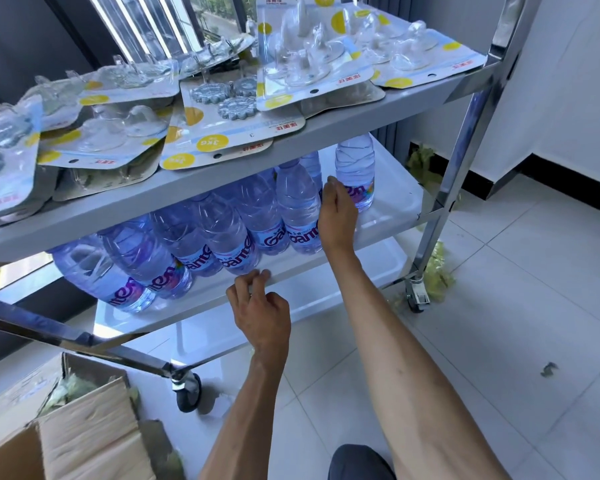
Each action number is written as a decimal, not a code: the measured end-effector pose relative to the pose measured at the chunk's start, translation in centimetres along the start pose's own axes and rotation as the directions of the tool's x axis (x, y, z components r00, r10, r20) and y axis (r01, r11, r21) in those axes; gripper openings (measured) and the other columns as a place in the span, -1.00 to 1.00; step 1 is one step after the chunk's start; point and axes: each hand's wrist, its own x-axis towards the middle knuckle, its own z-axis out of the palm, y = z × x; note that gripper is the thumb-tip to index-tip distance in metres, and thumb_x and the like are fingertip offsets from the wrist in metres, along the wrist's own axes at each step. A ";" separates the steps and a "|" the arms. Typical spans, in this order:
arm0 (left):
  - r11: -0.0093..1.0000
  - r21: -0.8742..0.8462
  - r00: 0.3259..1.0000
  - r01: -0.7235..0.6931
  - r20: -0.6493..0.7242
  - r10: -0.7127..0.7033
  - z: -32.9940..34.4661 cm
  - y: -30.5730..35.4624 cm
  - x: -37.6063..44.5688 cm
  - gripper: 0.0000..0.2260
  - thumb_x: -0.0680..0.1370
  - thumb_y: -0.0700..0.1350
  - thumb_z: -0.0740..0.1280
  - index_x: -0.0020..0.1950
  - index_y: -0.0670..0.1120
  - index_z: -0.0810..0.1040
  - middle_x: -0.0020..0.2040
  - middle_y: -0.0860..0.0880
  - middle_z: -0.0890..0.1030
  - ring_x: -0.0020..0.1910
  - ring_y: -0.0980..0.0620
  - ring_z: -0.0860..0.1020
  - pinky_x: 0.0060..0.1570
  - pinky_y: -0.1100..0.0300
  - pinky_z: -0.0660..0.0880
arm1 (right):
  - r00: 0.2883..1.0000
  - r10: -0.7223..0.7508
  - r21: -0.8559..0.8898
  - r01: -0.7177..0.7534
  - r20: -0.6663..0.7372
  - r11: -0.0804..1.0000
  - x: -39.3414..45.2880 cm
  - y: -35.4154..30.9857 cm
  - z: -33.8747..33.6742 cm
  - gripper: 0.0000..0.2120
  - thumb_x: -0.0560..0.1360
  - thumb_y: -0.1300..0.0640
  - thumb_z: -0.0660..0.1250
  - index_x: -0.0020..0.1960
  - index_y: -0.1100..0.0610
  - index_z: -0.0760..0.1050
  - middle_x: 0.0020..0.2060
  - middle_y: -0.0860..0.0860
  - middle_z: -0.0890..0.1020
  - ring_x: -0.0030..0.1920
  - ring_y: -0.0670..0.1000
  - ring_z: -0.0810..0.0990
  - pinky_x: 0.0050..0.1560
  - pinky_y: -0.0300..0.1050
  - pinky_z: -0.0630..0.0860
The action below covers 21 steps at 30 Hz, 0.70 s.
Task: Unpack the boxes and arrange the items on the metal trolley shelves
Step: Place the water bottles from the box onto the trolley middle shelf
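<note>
The metal trolley (465, 161) has three shelves. Its middle shelf (388, 199) carries a row of several clear water bottles (229, 244) with blue labels. One more water bottle (355, 164) stands upright apart at the right end. My right hand (338, 213) reaches under the top shelf and its fingers wrap the lower part of that bottle. My left hand (262, 310) hovers at the front rim of the middle shelf with fingers loosely bent and nothing in it. The top shelf (326, 129) is covered with several blister packs of clear hooks (291, 60).
An open cardboard box (73, 427) with greenish filler sits on the tiled floor at the lower left. The trolley's caster wheels (187, 389) stand on the floor. The bottom shelf (319, 289) shows white. A white wall lies to the right.
</note>
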 end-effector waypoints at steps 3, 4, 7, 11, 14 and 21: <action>1.000 -0.007 1.000 -0.019 -0.006 0.019 0.0 -0.1 0.0 -0.54 0.27 -0.44 0.32 0.11 -0.14 0.65 0.05 -0.07 0.56 0.07 -0.08 0.43 -0.21 0.07 0.51 | 0.971 0.159 0.070 -0.173 0.178 0.982 0.3 0.7 -0.3 -0.60 0.66 0.05 0.06 0.46 0.06 0.38 0.41 -0.06 0.44 0.38 -0.06 0.41 0.37 -0.15 0.34; 1.000 -0.012 1.000 -0.022 -0.009 0.022 0.0 -0.1 0.0 -0.54 0.27 -0.44 0.32 0.11 -0.15 0.65 0.05 -0.07 0.56 0.07 -0.08 0.43 -0.21 0.08 0.50 | 0.967 0.147 0.066 -0.164 0.208 0.984 0.4 0.9 -0.3 -0.59 0.64 0.03 0.07 0.45 0.03 0.40 0.39 -0.07 0.47 0.37 -0.05 0.44 0.39 -0.07 0.38; 1.000 -0.023 1.000 -0.013 -0.012 0.013 0.1 -0.1 -0.1 -0.55 0.27 -0.44 0.32 0.11 -0.15 0.65 0.06 -0.07 0.56 0.09 -0.08 0.43 -0.20 0.08 0.50 | 0.958 0.130 0.059 -0.150 0.256 0.987 0.8 1.5 -0.5 -0.59 0.60 0.02 0.08 0.39 0.00 0.46 0.31 -0.10 0.56 0.29 -0.06 0.53 0.34 0.06 0.46; 1.000 -0.027 1.000 -0.009 -0.019 0.009 0.3 0.0 -0.1 -0.55 0.28 -0.44 0.32 0.11 -0.15 0.64 0.07 -0.08 0.56 0.10 -0.09 0.43 -0.20 0.08 0.52 | 0.946 0.158 0.091 -0.191 0.284 0.977 0.8 0.9 -0.8 -0.66 0.60 0.07 0.10 0.24 0.05 0.58 0.18 -0.07 0.64 0.16 -0.06 0.61 0.24 0.01 0.54; 0.999 -0.028 1.000 -0.016 -0.016 0.016 0.2 0.0 -0.1 -0.55 0.28 -0.44 0.32 0.12 -0.15 0.64 0.07 -0.08 0.57 0.10 -0.09 0.43 -0.20 0.08 0.52 | 0.959 0.177 0.205 -0.223 0.220 0.953 -0.2 0.8 -0.7 -0.72 0.61 0.09 0.12 0.02 0.03 0.62 0.06 -0.03 0.67 0.04 -0.05 0.63 0.13 -0.03 0.55; 1.000 -0.013 1.000 0.003 -0.008 -0.003 0.1 0.3 -0.2 -0.54 0.26 -0.43 0.28 0.10 -0.15 0.64 0.06 -0.07 0.56 0.09 -0.10 0.43 -0.23 0.04 0.51 | 0.966 -0.221 -0.026 0.226 0.135 0.974 -4.8 2.3 -0.5 -0.41 0.45 0.04 0.38 0.43 0.16 0.34 0.33 0.04 0.51 0.33 0.02 0.48 0.33 0.00 0.46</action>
